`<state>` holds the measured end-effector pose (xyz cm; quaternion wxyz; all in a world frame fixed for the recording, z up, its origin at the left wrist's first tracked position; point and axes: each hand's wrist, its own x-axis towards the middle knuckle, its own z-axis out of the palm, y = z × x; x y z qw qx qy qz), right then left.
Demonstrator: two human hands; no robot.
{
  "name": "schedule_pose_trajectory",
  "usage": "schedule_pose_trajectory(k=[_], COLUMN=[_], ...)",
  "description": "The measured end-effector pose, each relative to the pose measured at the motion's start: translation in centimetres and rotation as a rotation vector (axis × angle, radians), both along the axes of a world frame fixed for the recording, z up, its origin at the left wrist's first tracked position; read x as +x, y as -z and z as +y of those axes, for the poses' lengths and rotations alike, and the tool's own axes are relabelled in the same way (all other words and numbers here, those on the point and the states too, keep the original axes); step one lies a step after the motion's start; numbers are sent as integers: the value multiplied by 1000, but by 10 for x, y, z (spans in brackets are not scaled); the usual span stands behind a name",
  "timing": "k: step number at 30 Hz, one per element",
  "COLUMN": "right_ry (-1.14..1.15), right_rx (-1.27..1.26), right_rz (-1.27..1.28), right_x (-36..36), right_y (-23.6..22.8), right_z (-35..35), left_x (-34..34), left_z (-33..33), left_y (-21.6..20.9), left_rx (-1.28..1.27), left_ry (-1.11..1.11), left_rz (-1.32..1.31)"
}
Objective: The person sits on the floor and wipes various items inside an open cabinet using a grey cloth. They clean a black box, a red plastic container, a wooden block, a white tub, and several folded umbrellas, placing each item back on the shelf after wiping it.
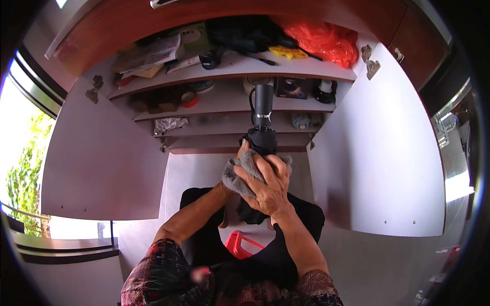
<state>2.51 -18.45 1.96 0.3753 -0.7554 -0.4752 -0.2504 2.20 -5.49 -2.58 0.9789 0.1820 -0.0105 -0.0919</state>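
A folded black umbrella [263,106] points away from me, its handle with a wrist loop at the far end. My left hand [244,148] is closed around the umbrella's folded canopy; most of it is hidden by a grey cloth [238,179] and my other hand. On top, my right hand [272,189] presses the grey cloth against the canopy, its fingers curled over the fabric. The canopy's near end hangs down between my knees, below my wrists.
An open cabinet stands ahead, its left door [102,158] and right door [380,148] swung wide. Its upper shelf holds papers [153,53] and a red plastic bag [324,41]. Lower down sit a box [292,87] and several small items. A red plastic object [240,245] lies below me.
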Motion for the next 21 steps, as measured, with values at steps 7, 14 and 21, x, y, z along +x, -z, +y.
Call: schedule_pose_trajectory(k=[7, 14, 21], right_ry=[110, 219, 309], right_rx=[82, 132, 585], right_rz=[45, 103, 568], right_x=[23, 57, 97], right_y=[-1, -11, -1], right_z=[12, 16, 4], left_x=[-17, -26, -38], left_z=[-6, 3, -14], left_y=[-18, -2, -10], left_rx=[1177, 914, 918], left_ry=[-285, -29, 6], left_rz=[-82, 204, 233])
